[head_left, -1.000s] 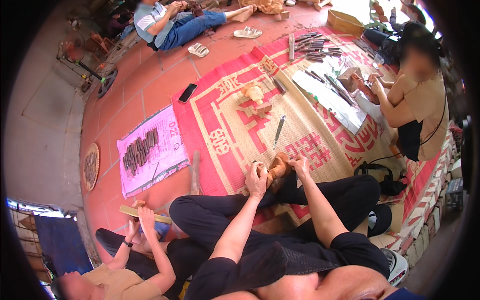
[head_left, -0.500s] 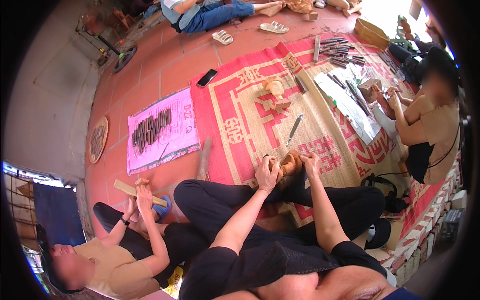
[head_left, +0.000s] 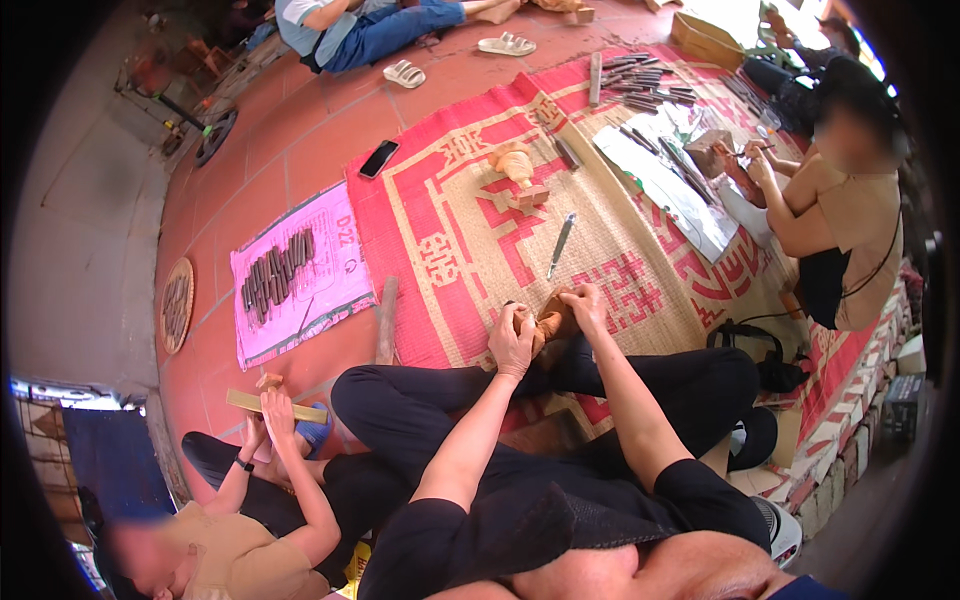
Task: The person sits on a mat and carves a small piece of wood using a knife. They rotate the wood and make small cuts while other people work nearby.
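One brown carving (head_left: 550, 325) in close grip

From where I'm standing, the seated person's left hand (head_left: 512, 342) has its fingers curled round the carving's left end, clasping it just above the crossed dark-trousered legs (head_left: 420, 400). The right hand (head_left: 583, 304) sits at the other end, fingers bent and bunched against the wood; whether they pinch the carving itself or something small on it, I cannot tell. So the piece lies between the two hands, at the near edge of a red and tan woven mat (head_left: 620, 235).

Just beyond the grip, a slim pen-like tool (head_left: 562, 246) rests on the mat, and farther out past it is a pale wooden figure (head_left: 514, 165) with a block base. Off to the left of the grip, a row of dark tools (head_left: 278, 272) lies on a pink sheet (head_left: 335, 215); between that and the hands is a wooden bar (head_left: 387, 320). Nearer on that side, a co-worker (head_left: 250, 550) holds a yellowish wooden strip (head_left: 308, 412). Well away to the right, another person (head_left: 860, 215) bends over reddish-brown wood (head_left: 735, 180)
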